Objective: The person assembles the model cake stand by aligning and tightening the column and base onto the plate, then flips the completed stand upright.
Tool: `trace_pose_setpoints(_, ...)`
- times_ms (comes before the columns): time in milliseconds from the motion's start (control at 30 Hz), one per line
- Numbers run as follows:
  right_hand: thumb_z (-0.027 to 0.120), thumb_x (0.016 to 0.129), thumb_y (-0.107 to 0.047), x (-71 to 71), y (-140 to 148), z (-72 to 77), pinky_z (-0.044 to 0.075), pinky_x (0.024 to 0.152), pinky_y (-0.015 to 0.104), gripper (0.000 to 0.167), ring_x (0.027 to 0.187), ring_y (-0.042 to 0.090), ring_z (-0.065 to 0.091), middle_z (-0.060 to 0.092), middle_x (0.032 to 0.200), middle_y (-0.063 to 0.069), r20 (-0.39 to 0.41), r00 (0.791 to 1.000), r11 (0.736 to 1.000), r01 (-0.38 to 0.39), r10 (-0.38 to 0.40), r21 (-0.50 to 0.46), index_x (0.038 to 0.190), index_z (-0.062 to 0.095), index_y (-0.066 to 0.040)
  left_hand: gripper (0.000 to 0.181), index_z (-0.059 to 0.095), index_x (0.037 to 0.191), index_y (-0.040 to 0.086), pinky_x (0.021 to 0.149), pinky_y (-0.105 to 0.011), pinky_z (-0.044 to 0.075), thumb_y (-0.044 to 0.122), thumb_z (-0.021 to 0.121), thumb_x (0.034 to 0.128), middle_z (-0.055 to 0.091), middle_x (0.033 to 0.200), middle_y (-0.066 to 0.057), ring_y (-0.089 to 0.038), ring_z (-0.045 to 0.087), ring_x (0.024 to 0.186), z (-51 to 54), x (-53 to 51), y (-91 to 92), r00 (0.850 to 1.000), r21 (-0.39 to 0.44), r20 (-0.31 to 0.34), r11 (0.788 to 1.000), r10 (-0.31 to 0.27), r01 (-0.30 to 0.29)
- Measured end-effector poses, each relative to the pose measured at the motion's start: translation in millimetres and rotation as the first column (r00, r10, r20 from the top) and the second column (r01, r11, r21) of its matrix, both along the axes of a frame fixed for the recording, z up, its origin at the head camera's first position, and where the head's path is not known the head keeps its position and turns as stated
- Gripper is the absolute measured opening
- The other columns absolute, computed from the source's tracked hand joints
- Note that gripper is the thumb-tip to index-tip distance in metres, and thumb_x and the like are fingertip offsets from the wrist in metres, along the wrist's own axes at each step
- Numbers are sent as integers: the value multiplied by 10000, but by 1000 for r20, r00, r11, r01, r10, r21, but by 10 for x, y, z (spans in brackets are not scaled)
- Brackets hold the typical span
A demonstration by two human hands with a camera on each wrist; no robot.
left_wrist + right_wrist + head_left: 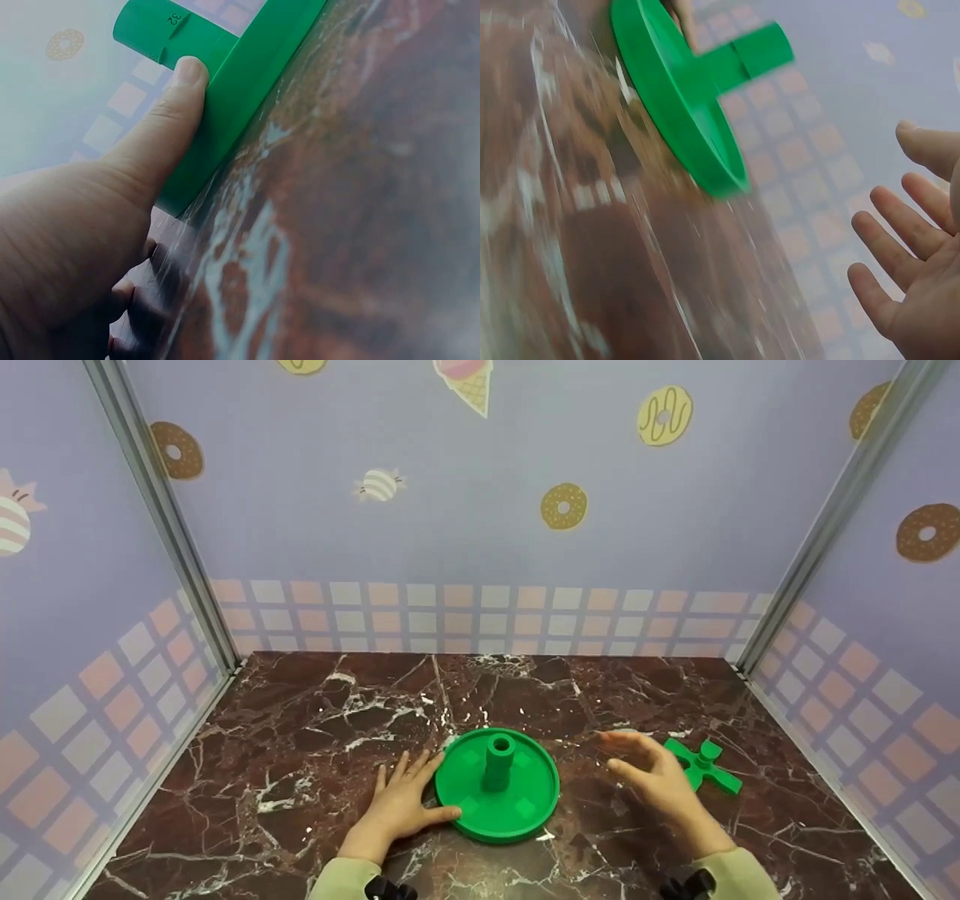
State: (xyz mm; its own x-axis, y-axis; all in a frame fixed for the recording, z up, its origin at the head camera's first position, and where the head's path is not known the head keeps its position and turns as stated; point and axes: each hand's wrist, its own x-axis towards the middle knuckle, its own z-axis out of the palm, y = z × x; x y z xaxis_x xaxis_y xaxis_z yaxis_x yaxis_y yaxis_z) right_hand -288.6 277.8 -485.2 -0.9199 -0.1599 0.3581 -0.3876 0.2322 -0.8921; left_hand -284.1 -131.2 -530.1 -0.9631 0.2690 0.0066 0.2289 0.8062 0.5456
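In the head view, a person in pale sleeves (742,876) works at a dark marbled counter (232,780), the left hand (403,804) laid at the near-left edge of a round green dish (531,799), its fingers spread apart and its thumb over the rim. A green tube (498,765) stands upright in the middle of the dish, which lies flat on the counter. The right hand (660,781) hovers to the dish's right, holding nothing, with thumb and fingers apart; a green cross-shaped piece (712,769) lies just beyond it, partly hidden. The left wrist view shows the thumb extended against the dish's edge, the other fingers mostly hidden below. In the right wrist view, the right hand's fingers are parted, well clear of the slightly blurred dish and tube.
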Motion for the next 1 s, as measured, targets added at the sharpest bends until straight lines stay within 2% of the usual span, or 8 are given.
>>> trace_pose_setpoints(167, 726, 922, 16, 54, 377, 37, 598, 866, 200, 435, 1120, -14, 672, 699, 1320, 135, 3, 994, 993, 112, -113, 42, 1342, 617, 44, 1043, 332, 1631, 255, 1234, -748, -12, 705, 743, 785, 291, 1696, -149, -457, 106, 1598, 11, 8, 4, 1000, -4, 8, 1000, -2, 2)
trace_pose_setpoints(367, 735, 926, -4, 97, 824, 64, 526, 907, 98, 455, 1101, -90, 643, 716, 1243, -118, -62, 973, 969, 229, -223, 93, 1351, 594, 75, 1039, 332, 1631, 251, 1232, -749, -23, 700, 744, 790, 286, 1698, -149, -459, 102, 1598, 15, 0, 5, 1000, 7, 7, 1000, 1, -1)
trace_pose_setpoints(467, 743, 932, -34, 104, 1037, 31, 490, 914, 63, 471, 1087, -103, 641, 693, 1215, -216, -67, 959, 953, 283, -276, 114, 1364, 585, 69, 1039, 334, 1631, 248, 1230, -752, -28, 700, 744, 790, 287, 1697, -152, -463, 102, 1597, 19, -6, 4, 1000, 7, 4, 1000, 3, -3)
trace_pose_setpoints(700, 766, 927, -75, 81, 1451, -112, 500, 838, 42, 527, 1033, -153, 626, 640, 1155, -355, -18, 928, 916, 371, -373, 154, 1394, 558, 52, 1039, 341, 1628, 247, 1230, -751, -22, 693, 752, 785, 297, 1693, -152, -462, 106, 1596, 20, 6, 3, 1000, 18, 5, 1000, 4, -4)
trace_pose_setpoints(833, 783, 908, -64, 35, 1607, -234, 510, 804, 54, 561, 1012, -172, 606, 611, 1113, -395, 14, 917, 906, 391, -398, 165, 1399, 545, 70, 1042, 338, 1629, 246, 1231, -751, -16, 692, 754, 784, 296, 1693, -152, -461, 112, 1596, 3, 9, -2, 1000, 13, 2, 1000, 4, -4)
trace_pose_setpoints(1000, 816, 892, -137, 11, 1704, -349, 477, 794, 40, 659, 977, -225, 538, 593, 1116, -390, 102, 892, 875, 401, -441, 271, 1447, 513, 49, 1046, 335, 1630, 248, 1233, -746, -21, 695, 751, 781, 297, 1692, -154, -464, 109, 1595, 8, 11, -6, 1000, 12, 0, 1000, 3, -3)
